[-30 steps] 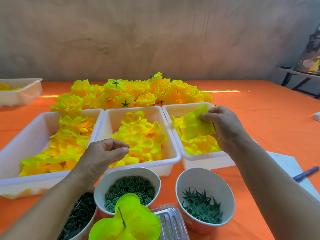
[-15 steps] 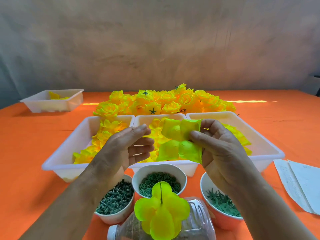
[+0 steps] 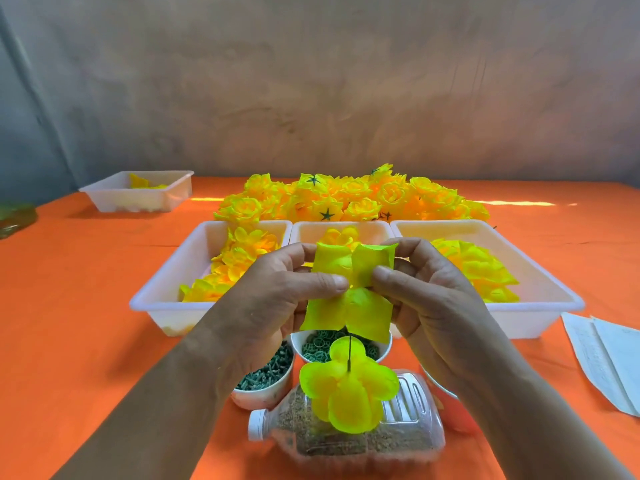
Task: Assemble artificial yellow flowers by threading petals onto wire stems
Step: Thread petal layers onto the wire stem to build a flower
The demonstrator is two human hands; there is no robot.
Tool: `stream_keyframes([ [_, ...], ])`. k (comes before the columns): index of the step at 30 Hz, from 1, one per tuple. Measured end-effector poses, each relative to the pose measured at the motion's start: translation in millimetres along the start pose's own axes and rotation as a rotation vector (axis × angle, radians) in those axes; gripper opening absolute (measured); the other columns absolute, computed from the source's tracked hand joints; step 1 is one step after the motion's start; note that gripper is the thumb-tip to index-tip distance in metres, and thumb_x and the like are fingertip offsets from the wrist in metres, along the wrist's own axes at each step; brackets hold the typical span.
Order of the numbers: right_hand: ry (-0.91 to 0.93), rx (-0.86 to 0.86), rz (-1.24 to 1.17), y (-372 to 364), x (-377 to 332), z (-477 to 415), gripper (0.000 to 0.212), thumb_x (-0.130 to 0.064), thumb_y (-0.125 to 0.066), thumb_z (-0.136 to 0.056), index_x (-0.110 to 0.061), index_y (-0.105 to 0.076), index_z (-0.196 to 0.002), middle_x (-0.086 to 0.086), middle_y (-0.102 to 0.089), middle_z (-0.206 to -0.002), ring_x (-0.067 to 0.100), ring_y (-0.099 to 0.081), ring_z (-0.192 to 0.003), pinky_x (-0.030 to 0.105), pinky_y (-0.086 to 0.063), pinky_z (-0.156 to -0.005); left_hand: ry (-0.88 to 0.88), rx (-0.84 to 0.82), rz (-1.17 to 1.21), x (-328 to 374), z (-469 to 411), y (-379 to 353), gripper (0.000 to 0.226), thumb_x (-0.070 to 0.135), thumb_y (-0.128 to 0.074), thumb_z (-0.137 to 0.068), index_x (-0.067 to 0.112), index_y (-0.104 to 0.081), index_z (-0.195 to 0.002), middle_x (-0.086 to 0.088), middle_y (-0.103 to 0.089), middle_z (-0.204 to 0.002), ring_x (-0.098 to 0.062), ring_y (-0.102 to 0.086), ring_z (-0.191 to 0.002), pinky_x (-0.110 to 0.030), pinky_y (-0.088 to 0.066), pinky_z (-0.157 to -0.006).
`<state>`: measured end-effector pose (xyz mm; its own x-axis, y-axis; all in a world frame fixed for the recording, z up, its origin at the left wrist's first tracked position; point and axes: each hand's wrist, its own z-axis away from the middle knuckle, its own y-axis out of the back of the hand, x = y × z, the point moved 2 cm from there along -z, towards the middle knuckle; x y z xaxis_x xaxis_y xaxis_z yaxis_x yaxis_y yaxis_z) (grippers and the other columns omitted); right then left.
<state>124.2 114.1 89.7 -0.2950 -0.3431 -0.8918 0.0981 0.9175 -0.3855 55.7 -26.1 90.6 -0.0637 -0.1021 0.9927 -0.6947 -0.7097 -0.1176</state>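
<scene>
A yellow four-lobed petal piece [image 3: 349, 292] is stretched between both hands above the bowls. My left hand [image 3: 277, 296] pinches its left side, thumb on the front. My right hand [image 3: 426, 299] pinches its right side the same way. Just below, a thin dark wire stem [image 3: 349, 355] stands upright out of a yellow-green petal layer [image 3: 348, 389] on a lying plastic bottle [image 3: 346, 427] filled with sand. The petal piece's lower edge hangs right above the wire's tip.
Three white trays [image 3: 166, 292] [image 3: 374, 230] [image 3: 554, 299] of loose yellow petals sit side by side behind my hands. Finished flowers [image 3: 349, 199] pile beyond them. Bowls hold green pegs [image 3: 266, 375] and green rings [image 3: 318, 348]. Another tray [image 3: 138, 199] far left, papers [image 3: 609, 355] right.
My left hand has come in and taken hold of the petal piece's left side. Both hands now spread it flat, lower and closer to the wire tip.
</scene>
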Motion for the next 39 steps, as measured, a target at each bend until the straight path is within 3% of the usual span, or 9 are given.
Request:
stream_keyframes([
  [2, -0.040, -0.008, 0.048, -1, 0, 2, 0.038, -0.012, -0.066, -0.070, -0.009, -0.053, -0.105, 0.015, -0.069, -0.093, 0.024, -0.068, -0.081, 0.034, -0.057, -0.064, -0.035, 0.060, 0.012, 1, -7, 10, 0.044, 0.011, -0.074, -0.061, 0.011, -0.067, -0.104, -0.017, -0.074, -0.097, -0.028, -0.072, -0.083, -0.038, -0.060, -0.073],
  [5, -0.084, 0.026, 0.151, -1, 0, 5, 0.046, -0.015, -0.070, -0.066, -0.011, -0.053, -0.109, 0.007, -0.071, -0.082, 0.020, -0.067, -0.072, 0.029, -0.053, -0.057, -0.055, 0.052, 0.003, -3, -7, 9, 0.038, 0.010, -0.074, -0.063, 0.014, -0.067, -0.101, -0.011, -0.075, -0.089, -0.024, -0.073, -0.077, -0.031, -0.058, -0.062],
  [7, -0.091, 0.057, 0.230, 0, 2, 5, 0.042, -0.013, -0.071, -0.069, -0.013, -0.054, -0.108, 0.001, -0.069, -0.074, 0.016, -0.065, -0.066, 0.026, -0.049, -0.054, -0.046, 0.048, -0.013, -8, -7, 9, 0.037, 0.010, -0.073, -0.063, 0.014, -0.067, -0.100, -0.010, -0.075, -0.087, -0.022, -0.073, -0.075, -0.029, -0.056, -0.059],
  [11, -0.102, 0.088, 0.279, 6, 9, 5, 0.033, -0.006, -0.071, -0.078, -0.015, -0.057, -0.106, 0.004, -0.068, -0.076, 0.024, -0.062, -0.072, 0.040, -0.044, -0.067, -0.032, 0.055, -0.037, -10, -5, 9, 0.039, 0.010, -0.073, -0.063, 0.015, -0.066, -0.102, -0.008, -0.075, -0.084, -0.019, -0.072, -0.071, -0.027, -0.055, -0.057],
  [22, -0.149, 0.065, 0.298, 12, 22, 10, 0.025, -0.009, -0.069, -0.082, -0.017, -0.058, -0.103, 0.016, -0.062, -0.085, 0.028, -0.053, -0.076, 0.042, -0.042, -0.066, 0.059, 0.023, -0.031, -12, 0, 9, 0.044, 0.001, -0.079, -0.062, 0.011, -0.064, -0.103, -0.009, -0.073, -0.078, -0.020, -0.071, -0.066, -0.031, -0.056, -0.053],
  [27, -0.158, 0.061, 0.299, 14, 27, 10, 0.026, -0.007, -0.069, -0.083, -0.016, -0.056, -0.104, 0.013, -0.060, -0.081, 0.025, -0.050, -0.073, 0.037, -0.042, -0.060, 0.073, 0.024, -0.040, -15, -1, 10, 0.048, -0.001, -0.081, -0.057, 0.012, -0.064, -0.100, -0.008, -0.072, -0.076, -0.019, -0.070, -0.066, -0.031, -0.056, -0.054],
  [29, -0.165, 0.065, 0.288, 14, 29, 10, 0.026, -0.006, -0.068, -0.083, -0.015, -0.056, -0.104, 0.012, -0.061, -0.079, 0.025, -0.052, -0.071, 0.038, -0.043, -0.062, 0.082, 0.033, -0.026, -16, -2, 10, 0.038, 0.000, -0.076, -0.066, 0.012, -0.063, -0.100, -0.008, -0.071, -0.075, -0.018, -0.069, -0.066, -0.030, -0.056, -0.053],
  [32, -0.177, 0.063, 0.286, 15, 31, 9, 0.025, -0.003, -0.068, -0.083, -0.015, -0.057, -0.103, -0.002, -0.056, -0.060, 0.013, -0.051, -0.056, 0.025, -0.044, -0.049, 0.103, 0.036, -0.022, -18, -1, 12, 0.030, -0.008, -0.067, -0.079, 0.011, -0.063, -0.102, -0.010, -0.071, -0.080, -0.019, -0.070, -0.068, -0.030, -0.055, -0.053],
  [39, -0.170, 0.044, 0.253, 12, 27, 11, 0.026, -0.002, -0.067, -0.082, -0.014, -0.056, -0.103, -0.005, -0.058, -0.058, 0.013, -0.053, -0.057, 0.025, -0.043, -0.052, 0.093, -0.016, 0.016, -10, 2, 12, 0.047, 0.000, -0.072, -0.060, 0.012, -0.064, -0.104, -0.011, -0.073, -0.085, -0.022, -0.072, -0.071, -0.030, -0.056, -0.053],
])
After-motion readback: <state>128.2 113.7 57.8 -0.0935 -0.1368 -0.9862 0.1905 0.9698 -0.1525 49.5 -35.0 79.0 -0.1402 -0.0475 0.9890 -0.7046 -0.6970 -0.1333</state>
